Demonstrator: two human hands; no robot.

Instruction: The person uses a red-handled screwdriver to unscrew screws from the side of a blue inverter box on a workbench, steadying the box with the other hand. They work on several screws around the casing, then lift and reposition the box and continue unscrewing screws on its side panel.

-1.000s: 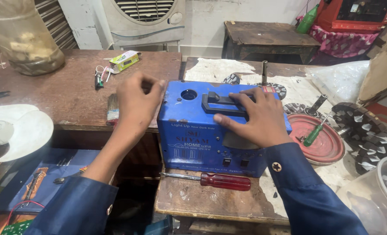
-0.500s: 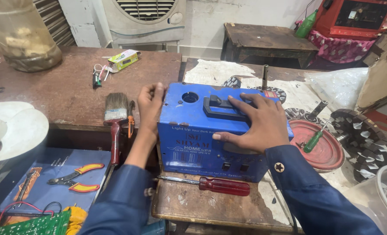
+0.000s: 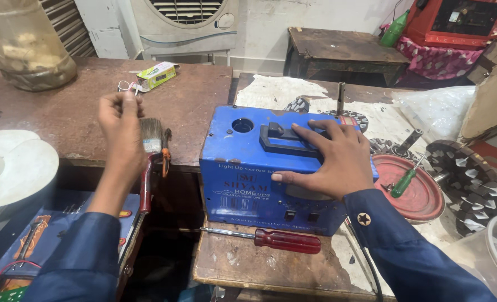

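A blue metal box (image 3: 243,184) with a black handle (image 3: 284,140) on top stands on a small worn wooden table (image 3: 248,268). My right hand (image 3: 335,165) lies palm down on the box top beside the handle, thumb over the front edge, holding it steady. My left hand (image 3: 120,131) is raised over the brown table (image 3: 192,106) to the left of the box. Its fingers are pinched together, and I cannot see anything between them. A paintbrush (image 3: 150,151) with a red handle lies just right of that hand.
A red-handled screwdriver (image 3: 284,240) lies in front of the box. A green-handled screwdriver (image 3: 403,182) rests on a red disc (image 3: 427,204); a toothed wheel (image 3: 474,173) is beyond it. A small yellow-green carton (image 3: 156,75), a large jar (image 3: 27,50) and white plates (image 3: 19,168) sit to the left.
My left hand has left the box's left side, moved left and lifted over the brown table with fingers pinched. My right hand has stayed on the box top.
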